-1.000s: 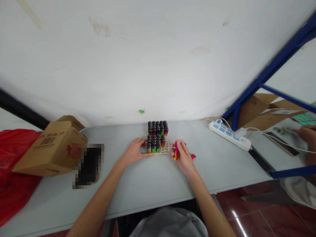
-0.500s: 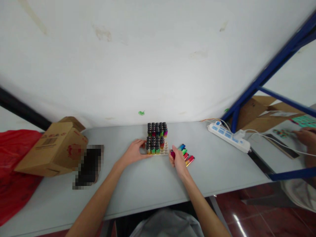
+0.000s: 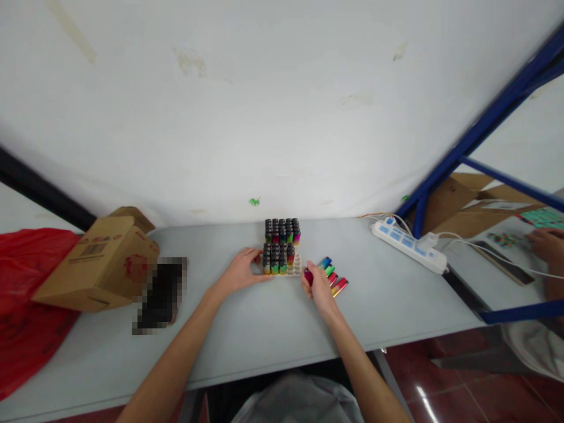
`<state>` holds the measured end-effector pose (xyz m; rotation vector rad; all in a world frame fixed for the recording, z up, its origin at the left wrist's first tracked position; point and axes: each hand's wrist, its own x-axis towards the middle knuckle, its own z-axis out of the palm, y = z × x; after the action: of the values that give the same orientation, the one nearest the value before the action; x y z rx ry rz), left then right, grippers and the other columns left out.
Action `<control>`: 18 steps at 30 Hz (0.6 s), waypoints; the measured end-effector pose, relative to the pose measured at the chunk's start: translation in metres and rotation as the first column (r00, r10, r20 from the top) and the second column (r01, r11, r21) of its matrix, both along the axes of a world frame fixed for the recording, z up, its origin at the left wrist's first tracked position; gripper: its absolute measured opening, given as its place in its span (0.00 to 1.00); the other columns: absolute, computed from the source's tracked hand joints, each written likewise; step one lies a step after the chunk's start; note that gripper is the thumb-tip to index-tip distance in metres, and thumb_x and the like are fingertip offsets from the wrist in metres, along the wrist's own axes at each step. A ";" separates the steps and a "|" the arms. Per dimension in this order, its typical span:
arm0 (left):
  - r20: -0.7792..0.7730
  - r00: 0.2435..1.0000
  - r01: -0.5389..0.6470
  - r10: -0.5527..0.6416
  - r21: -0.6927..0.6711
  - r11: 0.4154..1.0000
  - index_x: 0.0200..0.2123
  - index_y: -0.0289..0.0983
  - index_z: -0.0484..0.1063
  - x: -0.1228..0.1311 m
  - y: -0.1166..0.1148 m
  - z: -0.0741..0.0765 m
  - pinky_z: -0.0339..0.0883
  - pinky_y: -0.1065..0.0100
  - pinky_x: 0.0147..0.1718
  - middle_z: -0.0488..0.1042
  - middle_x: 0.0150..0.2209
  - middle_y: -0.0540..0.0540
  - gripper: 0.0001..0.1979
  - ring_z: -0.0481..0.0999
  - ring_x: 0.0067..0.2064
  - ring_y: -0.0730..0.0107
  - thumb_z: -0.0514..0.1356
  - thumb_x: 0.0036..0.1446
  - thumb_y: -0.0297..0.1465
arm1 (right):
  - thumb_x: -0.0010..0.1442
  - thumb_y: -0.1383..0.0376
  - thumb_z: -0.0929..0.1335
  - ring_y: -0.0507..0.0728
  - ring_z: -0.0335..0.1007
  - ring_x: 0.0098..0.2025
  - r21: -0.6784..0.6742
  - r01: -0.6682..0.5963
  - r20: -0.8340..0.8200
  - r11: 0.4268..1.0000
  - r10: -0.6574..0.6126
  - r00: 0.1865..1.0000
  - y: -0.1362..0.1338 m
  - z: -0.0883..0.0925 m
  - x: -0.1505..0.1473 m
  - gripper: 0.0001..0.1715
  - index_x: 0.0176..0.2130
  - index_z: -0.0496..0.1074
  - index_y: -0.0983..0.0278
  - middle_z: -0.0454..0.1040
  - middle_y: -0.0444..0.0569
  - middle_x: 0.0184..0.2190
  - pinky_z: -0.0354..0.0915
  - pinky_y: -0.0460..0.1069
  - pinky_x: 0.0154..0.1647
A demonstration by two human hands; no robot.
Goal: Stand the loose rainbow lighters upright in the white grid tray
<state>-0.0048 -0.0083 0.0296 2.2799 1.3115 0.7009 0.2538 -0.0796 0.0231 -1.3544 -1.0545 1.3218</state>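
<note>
A pale slotted tray (image 3: pixel 294 272) sits on the table with several lighters (image 3: pixel 275 258) standing upright in it, black tops up. Empty slots show at its right side. My left hand (image 3: pixel 240 271) grips the tray's left front corner, thumb along the front edge and fingers at the side. Just right of the tray, my right hand (image 3: pixel 318 286) is closed around a magenta lighter (image 3: pixel 308 275). Beside that hand lie several loose lighters (image 3: pixel 339 286) in blue, green, red and yellow. Behind the tray stands another block of upright lighters (image 3: pixel 282 231), close to the wall.
On the left are a cardboard box (image 3: pixel 99 264), a red plastic bag (image 3: pixel 30 305) and a pixelated dark object (image 3: pixel 161 296). A white power strip (image 3: pixel 408 245) with cables lies at the right, near a blue metal frame (image 3: pixel 484 129). Beyond it shows another person's hand (image 3: pixel 546 242).
The camera view has shifted very slightly. Both hands keep the same hold, and the lighters stay where they were.
</note>
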 end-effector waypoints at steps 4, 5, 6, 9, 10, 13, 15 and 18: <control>-0.002 1.000 -0.003 0.003 -0.011 1.000 0.40 0.40 0.77 0.000 0.001 -0.001 0.73 0.55 0.46 0.80 0.38 0.44 0.27 0.78 0.42 0.51 0.76 0.49 0.53 | 0.64 0.32 0.66 0.63 0.67 0.24 -0.008 0.084 0.010 0.996 -0.084 0.996 0.002 -0.003 0.000 0.32 0.32 0.73 0.54 0.66 0.45 0.17 0.61 0.54 0.23; -0.008 1.000 -0.007 0.007 -0.015 1.000 0.40 0.40 0.77 0.000 0.001 -0.001 0.73 0.55 0.46 0.80 0.38 0.44 0.27 0.78 0.42 0.51 0.76 0.49 0.53 | 0.64 0.31 0.67 0.63 0.66 0.25 0.003 0.098 -0.001 0.995 -0.098 0.995 0.003 -0.003 0.000 0.32 0.32 0.73 0.54 0.66 0.46 0.18 0.60 0.54 0.23; -0.015 1.000 -0.011 0.010 -0.018 1.000 0.39 0.40 0.77 0.000 0.001 -0.001 0.73 0.55 0.46 0.80 0.38 0.44 0.27 0.79 0.42 0.51 0.76 0.48 0.53 | 0.63 0.30 0.67 0.62 0.64 0.24 0.010 0.099 -0.012 0.995 -0.099 0.995 0.003 -0.002 0.000 0.33 0.31 0.72 0.54 0.66 0.45 0.18 0.59 0.54 0.23; -0.022 1.000 -0.009 0.009 -0.012 1.000 0.38 0.40 0.77 0.000 0.000 0.000 0.73 0.56 0.47 0.80 0.38 0.45 0.26 0.79 0.43 0.51 0.76 0.50 0.54 | 0.62 0.26 0.65 0.58 0.55 0.21 0.023 0.023 -0.010 0.999 -0.023 1.000 0.004 0.003 0.004 0.38 0.29 0.71 0.55 0.61 0.43 0.17 0.54 0.53 0.23; -0.020 1.000 -0.003 0.003 -0.009 1.000 0.39 0.40 0.77 0.000 0.000 0.000 0.73 0.56 0.47 0.80 0.38 0.45 0.26 0.79 0.43 0.51 0.75 0.50 0.54 | 0.62 0.26 0.64 0.57 0.53 0.21 0.037 -0.015 0.006 0.999 0.015 1.000 0.004 0.006 0.006 0.40 0.29 0.72 0.56 0.60 0.42 0.17 0.53 0.52 0.24; -0.016 1.000 0.001 -0.001 -0.002 1.000 0.40 0.40 0.77 0.000 -0.001 0.000 0.72 0.57 0.47 0.79 0.38 0.45 0.26 0.78 0.43 0.52 0.75 0.52 0.54 | 0.67 0.27 0.62 0.56 0.58 0.24 0.148 -0.111 0.095 0.983 0.098 0.991 0.007 0.021 0.017 0.40 0.35 0.76 0.57 0.64 0.42 0.21 0.58 0.52 0.27; -0.015 1.000 -0.004 0.004 -0.002 1.000 0.40 0.40 0.78 0.001 -0.001 0.000 0.73 0.56 0.47 0.80 0.39 0.44 0.26 0.79 0.43 0.51 0.75 0.52 0.54 | 0.71 0.31 0.63 0.57 0.64 0.28 0.232 -0.200 0.195 0.952 0.156 0.968 0.010 0.033 0.026 0.37 0.39 0.78 0.57 0.69 0.43 0.25 0.64 0.52 0.32; -0.008 1.000 0.000 0.000 -0.008 1.000 0.42 0.40 0.79 0.001 -0.001 0.000 0.73 0.56 0.47 0.81 0.40 0.43 0.27 0.79 0.43 0.50 0.76 0.50 0.54 | 0.71 0.36 0.67 0.60 0.72 0.37 0.328 -0.288 0.332 0.900 0.176 0.927 0.018 0.048 0.036 0.31 0.41 0.79 0.57 0.76 0.48 0.34 0.71 0.53 0.40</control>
<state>-0.0040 -0.0094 0.0296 2.2788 1.3156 0.6856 0.2897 -0.0619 0.0716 -1.1793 -1.6299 1.0301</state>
